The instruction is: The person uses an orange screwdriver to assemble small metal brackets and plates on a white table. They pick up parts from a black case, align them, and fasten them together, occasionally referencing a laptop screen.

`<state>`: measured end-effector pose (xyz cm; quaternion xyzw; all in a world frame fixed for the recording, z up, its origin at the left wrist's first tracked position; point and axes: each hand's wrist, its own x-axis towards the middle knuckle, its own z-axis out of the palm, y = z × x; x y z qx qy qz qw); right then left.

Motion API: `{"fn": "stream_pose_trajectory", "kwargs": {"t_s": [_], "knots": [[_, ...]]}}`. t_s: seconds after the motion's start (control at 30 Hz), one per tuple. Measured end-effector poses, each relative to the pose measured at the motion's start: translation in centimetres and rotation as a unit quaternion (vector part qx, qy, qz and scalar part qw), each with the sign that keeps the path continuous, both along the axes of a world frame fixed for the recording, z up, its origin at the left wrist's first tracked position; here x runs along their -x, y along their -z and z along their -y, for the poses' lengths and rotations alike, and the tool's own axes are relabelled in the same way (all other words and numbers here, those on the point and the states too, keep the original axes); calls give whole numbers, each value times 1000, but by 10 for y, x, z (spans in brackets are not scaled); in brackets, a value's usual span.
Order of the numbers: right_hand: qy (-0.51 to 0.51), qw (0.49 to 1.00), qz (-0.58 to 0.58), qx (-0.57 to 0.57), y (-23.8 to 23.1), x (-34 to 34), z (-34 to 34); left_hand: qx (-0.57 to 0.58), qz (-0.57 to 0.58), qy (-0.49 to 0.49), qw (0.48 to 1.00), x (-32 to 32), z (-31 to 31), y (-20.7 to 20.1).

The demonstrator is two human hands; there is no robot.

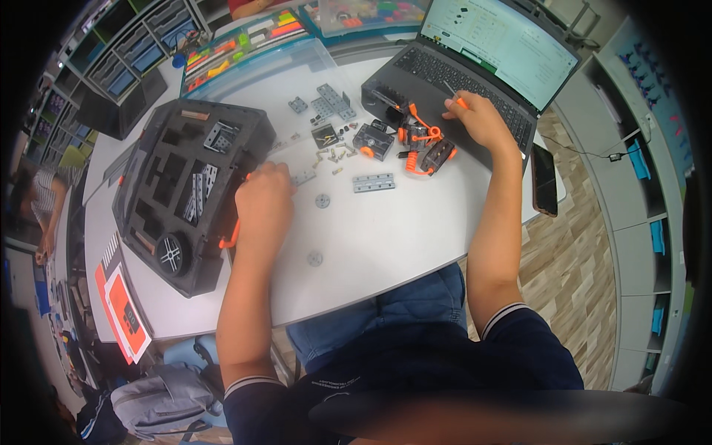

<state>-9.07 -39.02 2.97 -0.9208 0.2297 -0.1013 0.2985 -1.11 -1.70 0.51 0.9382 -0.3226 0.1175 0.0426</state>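
My right hand point(486, 122) is closed around a small screwdriver point(461, 102) with an orange handle, its thin shaft pointing up over the laptop keyboard. Below it on the table lie black motor units with coiled orange cables point(424, 137). Beside the black case, my left hand point(265, 194) rests low with its fingers curled; whatever they hold is hidden. A flat grey metal plate point(302, 177) lies just past those fingers. Farther right are a grey slotted channel point(373, 182) and a round metal disc point(322, 201). Several small screws and spacers point(337, 154) are scattered near the table's middle.
The foam-lined black case point(159, 170) holds metal parts and a black wheel point(173, 254). An open laptop point(452, 70) stands at the back right, a phone point(544, 180) near the right edge. Clear plastic bins point(278, 70) sit behind; an orange booklet point(127, 315) overhangs the left edge.
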Motion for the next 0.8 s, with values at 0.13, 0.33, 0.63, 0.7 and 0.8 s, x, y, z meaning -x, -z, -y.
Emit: {"fn": "stream_pose_trajectory", "kwargs": {"t_s": [0.13,0.33,0.63,0.7,0.8], "knots": [[-6,1000,7,-14,7,-1,2,4,2,0,1000,1,1,-2],[10,999,-10,51,9,-3,1,-4,-5,1,1000,2,1,-3],[48,996,-19,76,-11,-1,-20,7,-8,1,1000,2,2,-4],[44,995,-25,84,-10,-2,-22,0,-3,1,1000,3,2,-4],[31,994,-39,93,-5,-1,-21,-8,3,5,1000,4,1,-1]]}}
